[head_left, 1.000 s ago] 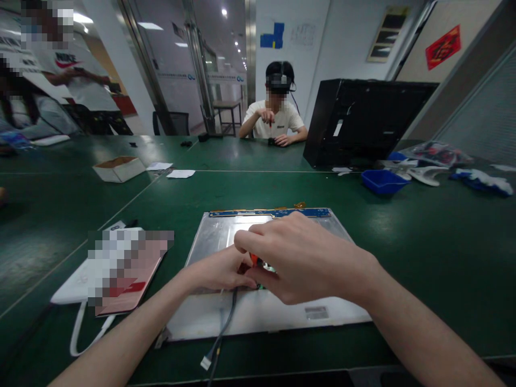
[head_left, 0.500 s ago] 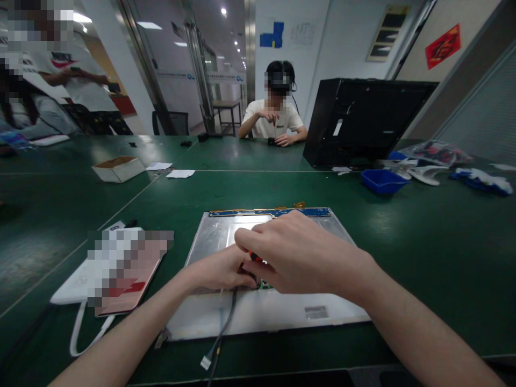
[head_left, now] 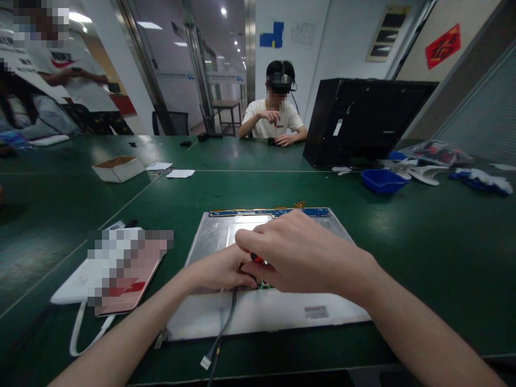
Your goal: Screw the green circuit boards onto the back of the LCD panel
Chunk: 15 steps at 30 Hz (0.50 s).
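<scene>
Our right hand [head_left: 306,255] pinches an orange-and-black tool [head_left: 256,258] above the metal panel [head_left: 274,312] lying on the green table [head_left: 423,279]; left fingers [head_left: 248,280] curled low beside the green board [head_left: 265,285], grip unclear.

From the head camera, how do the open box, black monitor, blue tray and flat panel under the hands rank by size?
Largest to smallest, as they look:
1. Flat panel, partly covered
2. Black monitor
3. Open box and blue tray: too alike to rank

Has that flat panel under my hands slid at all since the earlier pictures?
No, the panel looks unmoved: its far edge sits as before against the pale table seam.
</scene>
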Tool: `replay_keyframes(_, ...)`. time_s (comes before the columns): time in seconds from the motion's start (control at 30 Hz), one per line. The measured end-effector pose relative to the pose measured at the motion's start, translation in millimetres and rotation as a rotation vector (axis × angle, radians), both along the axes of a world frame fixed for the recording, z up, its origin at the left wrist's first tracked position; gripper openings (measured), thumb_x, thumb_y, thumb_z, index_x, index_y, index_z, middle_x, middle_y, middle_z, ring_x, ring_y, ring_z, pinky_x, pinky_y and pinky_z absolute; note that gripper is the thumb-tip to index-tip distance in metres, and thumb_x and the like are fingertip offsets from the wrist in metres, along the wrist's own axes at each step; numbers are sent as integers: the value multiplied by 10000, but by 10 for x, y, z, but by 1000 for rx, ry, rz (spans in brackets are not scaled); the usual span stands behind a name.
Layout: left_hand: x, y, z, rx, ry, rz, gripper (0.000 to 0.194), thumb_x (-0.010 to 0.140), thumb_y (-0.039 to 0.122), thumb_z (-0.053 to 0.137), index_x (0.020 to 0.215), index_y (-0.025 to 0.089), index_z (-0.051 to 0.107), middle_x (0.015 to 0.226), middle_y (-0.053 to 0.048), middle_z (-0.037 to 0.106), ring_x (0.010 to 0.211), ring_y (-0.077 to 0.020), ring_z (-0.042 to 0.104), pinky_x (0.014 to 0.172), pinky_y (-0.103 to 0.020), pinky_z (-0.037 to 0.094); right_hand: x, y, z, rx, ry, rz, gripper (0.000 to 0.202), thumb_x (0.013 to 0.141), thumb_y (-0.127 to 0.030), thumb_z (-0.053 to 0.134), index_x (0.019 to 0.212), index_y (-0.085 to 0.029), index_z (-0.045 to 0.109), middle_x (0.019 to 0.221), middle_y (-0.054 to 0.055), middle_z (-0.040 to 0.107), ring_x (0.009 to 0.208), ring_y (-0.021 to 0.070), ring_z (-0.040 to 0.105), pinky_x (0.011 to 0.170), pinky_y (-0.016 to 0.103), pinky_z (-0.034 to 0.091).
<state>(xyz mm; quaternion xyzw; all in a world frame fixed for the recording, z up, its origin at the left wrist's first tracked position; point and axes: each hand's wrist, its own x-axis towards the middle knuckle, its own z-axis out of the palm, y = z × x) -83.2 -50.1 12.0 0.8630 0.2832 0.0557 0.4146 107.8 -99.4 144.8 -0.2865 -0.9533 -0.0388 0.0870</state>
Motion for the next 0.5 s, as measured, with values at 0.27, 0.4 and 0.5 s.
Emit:
replay_keyframes(0.27, -9, 3, -9, -13, -85, 7, 167, 788, 233, 663, 936, 163, 697, 894, -32, 690, 860, -211, 613, 720, -277, 478, 5, -15, 64, -42, -1, -19, 93, 882, -268, 542, 894, -180, 568, 706, -7, 634, 536, 101, 447, 485, 263, 207)
replay_keyframes(0.4, -16, 7, -20, -20, -76, 7, 156, 788, 244, 668, 913, 156, 697, 910, -39, 690, 858, -212, 617, 722, -281, 480, 14, -16, 66, -50, -4, -12, 94, 883, -268, 541, 898, -179, 567, 714, -5, 636, 538, 101, 451, 485, 264, 213)
replay_keyframes(0.5, -19, 8, -29, -4, -74, 3, 157, 792, 254, 669, 906, 150, 696, 904, -44, 689, 857, -215, 616, 719, -282, 478, 19, -18, 65, -59, -13, -14, 96, 889, -267, 541, 914, -178, 566, 733, 0, 644, 546, 99, 465, 491, 263, 214)
